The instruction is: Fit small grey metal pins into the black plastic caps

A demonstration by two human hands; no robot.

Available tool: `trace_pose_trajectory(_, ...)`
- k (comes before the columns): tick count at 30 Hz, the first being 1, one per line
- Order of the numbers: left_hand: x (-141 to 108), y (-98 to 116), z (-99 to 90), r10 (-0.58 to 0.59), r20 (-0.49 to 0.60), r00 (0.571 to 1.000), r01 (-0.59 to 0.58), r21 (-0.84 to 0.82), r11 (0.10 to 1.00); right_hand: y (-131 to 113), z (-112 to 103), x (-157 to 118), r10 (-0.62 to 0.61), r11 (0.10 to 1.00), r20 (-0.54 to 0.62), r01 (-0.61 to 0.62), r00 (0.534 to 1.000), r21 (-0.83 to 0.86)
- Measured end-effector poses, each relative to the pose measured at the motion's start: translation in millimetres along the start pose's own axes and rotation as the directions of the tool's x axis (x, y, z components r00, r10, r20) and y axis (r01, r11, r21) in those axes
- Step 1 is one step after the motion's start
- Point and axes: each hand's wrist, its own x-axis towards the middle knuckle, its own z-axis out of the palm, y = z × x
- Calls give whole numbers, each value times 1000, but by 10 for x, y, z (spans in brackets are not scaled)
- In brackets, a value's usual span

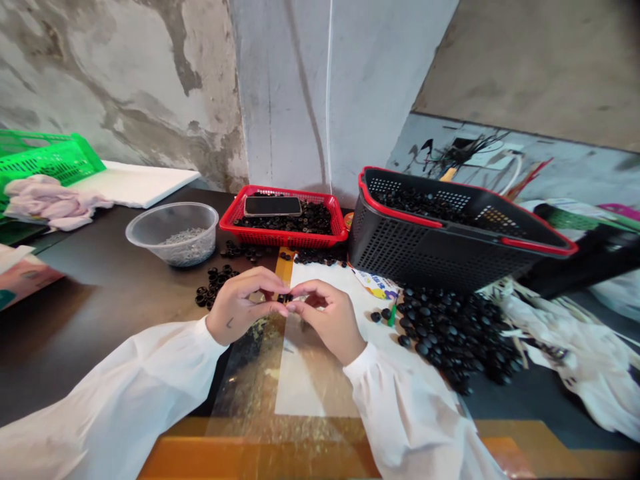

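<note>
A: Where is the piece in hand?

B: The small black piece (284, 298) sits between the fingertips of the left hand (244, 303) and the right hand (331, 317), near the left edge of a white sheet (315, 383).

A: How does each grip stand?

B: Thumb and forefinger nearly meet on both sides, a narrow pinch with the piece caught in it. The fingers cover most of it, so I can't tell which grip bears more.

A: Why two hands for something so little?

B: Probably so one steadies it while the other adjusts. The pale sheet may help too: dark pieces show up well against it.

A: And the things around?

B: A heap of glossy black pieces (450, 333) spreads beside the right forearm, and a looser black cluster (215, 283) lies by the left hand, presumably for a short reach. The clear bowl (150, 235) keeps tiny pale bits from scattering over the dark surface (100, 293), I'd say.

A: The phone (273, 206)?

B: It rests on the black parts in the red tray (280, 238), perhaps to stay out of the way. The black basket (400, 250), just behind the heap, holds more, likely as stock.
</note>
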Motion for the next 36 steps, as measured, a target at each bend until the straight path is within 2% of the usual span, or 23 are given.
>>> trace_pose_trajectory(13,13,40,-25,-19,-11,1000,19,41,999,-26,-2,-11,-34,998,-19,33,999,-52)
trace_pose_trajectory(19,-27,23,13,-62,-17,998,60,-63,996,36,12,8,33,997,19,-34,999,69)
trace_pose_trajectory(23,-49,31,77,-170,-53,984,159,-175,972,32,28,19,89,979,36,-94,995,179)
trace_pose_trajectory(29,-61,94,177,-399,-58,915,346,-396,851,-18,43,10,91,969,18,-93,996,227)
trace_pose_trajectory(36,-56,115,185,-472,-52,880,415,-398,818,-23,34,-5,78,980,-6,-75,997,184)
